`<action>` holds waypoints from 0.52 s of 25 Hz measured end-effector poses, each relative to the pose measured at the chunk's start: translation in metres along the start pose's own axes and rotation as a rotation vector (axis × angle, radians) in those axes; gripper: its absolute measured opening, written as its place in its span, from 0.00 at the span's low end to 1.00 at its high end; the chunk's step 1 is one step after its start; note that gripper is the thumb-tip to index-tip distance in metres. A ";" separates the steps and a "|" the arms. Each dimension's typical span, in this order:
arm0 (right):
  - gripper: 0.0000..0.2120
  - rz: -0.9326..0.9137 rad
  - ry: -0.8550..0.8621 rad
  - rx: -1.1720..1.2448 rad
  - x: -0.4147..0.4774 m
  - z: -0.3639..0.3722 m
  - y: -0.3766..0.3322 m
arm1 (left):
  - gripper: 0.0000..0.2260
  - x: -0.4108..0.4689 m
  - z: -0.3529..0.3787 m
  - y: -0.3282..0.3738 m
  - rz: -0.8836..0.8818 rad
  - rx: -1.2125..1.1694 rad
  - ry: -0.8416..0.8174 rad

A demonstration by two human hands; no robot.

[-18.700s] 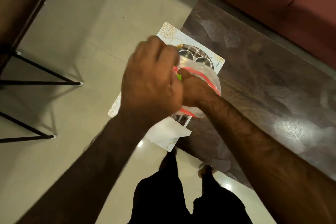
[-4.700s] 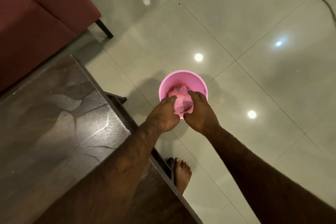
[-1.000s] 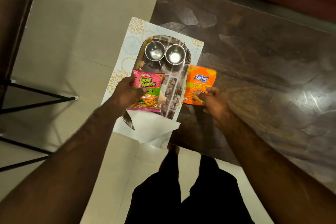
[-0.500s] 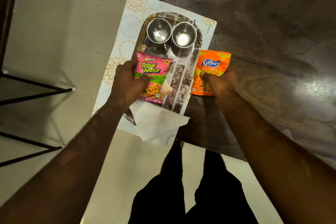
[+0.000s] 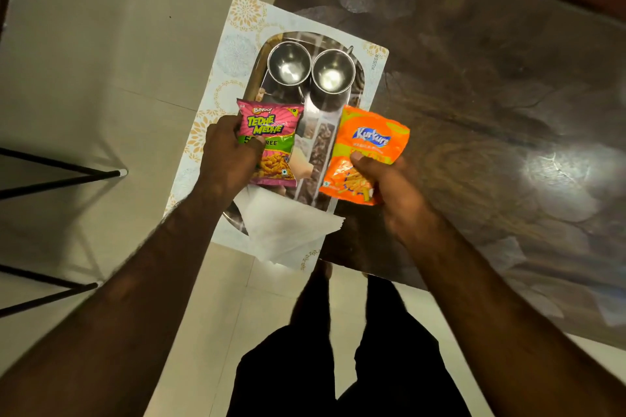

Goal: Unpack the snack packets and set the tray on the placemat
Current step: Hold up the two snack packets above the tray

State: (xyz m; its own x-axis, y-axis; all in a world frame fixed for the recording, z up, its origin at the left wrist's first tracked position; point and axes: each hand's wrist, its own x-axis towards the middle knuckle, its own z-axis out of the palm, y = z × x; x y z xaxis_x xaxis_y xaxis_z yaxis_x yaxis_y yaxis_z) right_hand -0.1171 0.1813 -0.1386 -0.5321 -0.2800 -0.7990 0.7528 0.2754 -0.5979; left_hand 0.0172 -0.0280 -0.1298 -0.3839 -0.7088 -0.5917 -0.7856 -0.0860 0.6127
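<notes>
Snack packets number two, one in each hand, both held over the tray; whether either touches it I cannot tell.

At far left, thin black metal legs (image 5: 61, 179) stand on the glossy pale tiled floor (image 5: 118, 61), which lies broad and open on that side. Next comes one rectangular placemat (image 5: 237, 44), pale with gold flower prints. Its left part reaches past the desk's left edge, out over the floor.

The left grip (image 5: 227, 159) is closed on the pink Bingo Tedhe Medhe packet (image 5: 274, 132), with the thumb across its front and the fingers behind. This is a crinkled foil pouch with crimped ends, and it hangs over the left middle of the tray.

The steel tray (image 5: 313, 105), one oblong piece with rounded corners and a mirror finish, lies on the placemat inside its borders. Two round steel cups (image 5: 289, 63) stand upright at its far end, side by side and almost touching. One white folded paper napkin (image 5: 284, 223) covers the tray's near end and juts past the placemat's near edge.

The orange Kurkure packet (image 5: 371, 142) is puffy and glossy. It sits over the tray's right rim, pinched low down by the right grip (image 5: 396, 189), with the thumb on its face.

To the right, the dark desk (image 5: 474, 95) has a polished stone-like pattern and spreads wide and bare.
</notes>
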 end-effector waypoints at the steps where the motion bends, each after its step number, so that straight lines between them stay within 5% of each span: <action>1: 0.09 0.000 -0.015 -0.044 -0.002 0.009 0.005 | 0.22 0.000 -0.001 0.000 0.010 0.003 -0.014; 10: 0.17 -0.121 -0.026 -0.251 0.001 0.035 0.009 | 0.17 0.014 -0.022 -0.018 0.015 0.000 0.121; 13: 0.13 -0.079 0.012 -0.148 0.008 0.024 0.006 | 0.17 0.017 -0.031 -0.025 -0.031 -0.001 0.011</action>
State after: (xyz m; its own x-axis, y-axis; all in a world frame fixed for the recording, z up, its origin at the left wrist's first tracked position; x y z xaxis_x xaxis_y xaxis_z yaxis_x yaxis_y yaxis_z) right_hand -0.1075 0.1589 -0.1472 -0.5928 -0.2959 -0.7490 0.6435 0.3852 -0.6615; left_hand 0.0450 -0.0598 -0.1389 -0.3539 -0.7133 -0.6049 -0.7967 -0.1088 0.5944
